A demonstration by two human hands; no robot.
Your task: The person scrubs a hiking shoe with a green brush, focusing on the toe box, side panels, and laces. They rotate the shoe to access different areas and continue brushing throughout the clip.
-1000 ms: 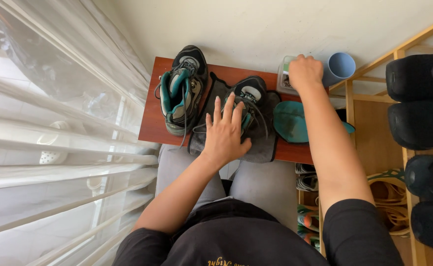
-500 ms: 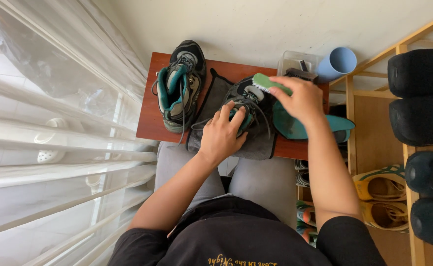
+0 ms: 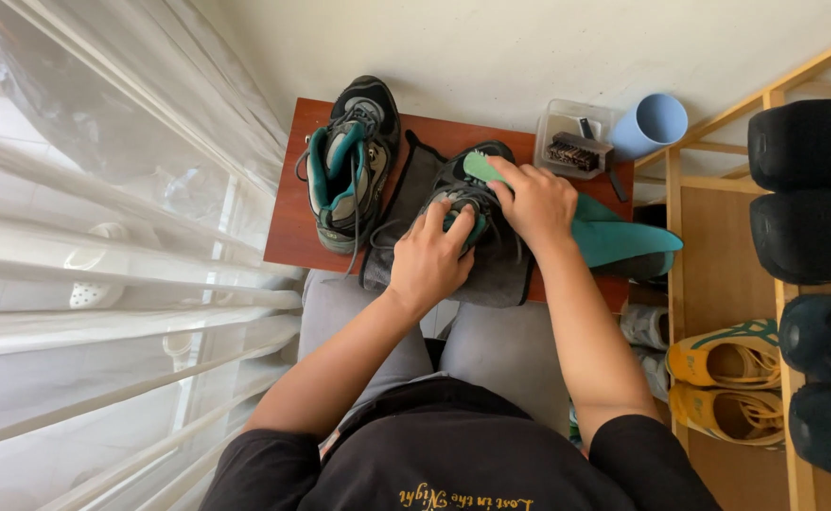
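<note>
- Left hand (image 3: 431, 260) steadies a dark hiking shoe (image 3: 467, 189), fingers curled over it.
- Right hand (image 3: 532, 201) pinches a green brush (image 3: 483, 168).
- Both sit on a grey cloth (image 3: 500, 270) over a reddish wooden table (image 3: 288, 222), between sheer curtains (image 3: 103, 237) and a wooden shoe rack (image 3: 718, 237).

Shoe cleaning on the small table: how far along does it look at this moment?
Early, it seems. Done: both shoes are out on the wooden table, insoles pulled and set aside. In hand: the left hand steadies the dark shoe lying on the grey cloth, while the right hand holds a green brush against it. Left: the second shoe stands untouched, and another brush sits in the clear tub.
</note>
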